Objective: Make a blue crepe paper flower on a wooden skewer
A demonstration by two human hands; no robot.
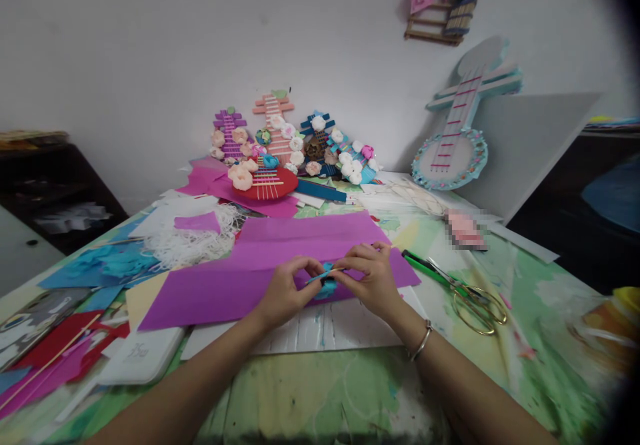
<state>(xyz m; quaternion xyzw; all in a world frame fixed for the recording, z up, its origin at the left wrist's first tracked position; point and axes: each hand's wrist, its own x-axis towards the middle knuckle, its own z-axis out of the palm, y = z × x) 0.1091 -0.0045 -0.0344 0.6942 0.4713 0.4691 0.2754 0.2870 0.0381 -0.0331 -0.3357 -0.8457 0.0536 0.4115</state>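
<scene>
Above a large purple sheet (210, 292), both my hands meet over a small piece of blue crepe paper (327, 290). My left hand (285, 293) is closed, thumb and fingers pinching the blue paper at its left side. My right hand (373, 278), with a silver bangle at the wrist, is closed too. Its fingertips pinch a thin tan stick (338, 270) lying against the blue paper. Part of the paper is hidden behind the fingers. Under the purple sheet lies a white board (345, 328).
Gold-handled scissors (477, 305) lie to the right, beside a green cutter (425, 266). Blue crepe scraps (107, 262), white shredded paper (200, 235), a phone (40, 318) and a white power bank (143, 358) are on the left. Flower-decorated instrument models (273, 182) stand behind. A jar (607, 328) is at far right.
</scene>
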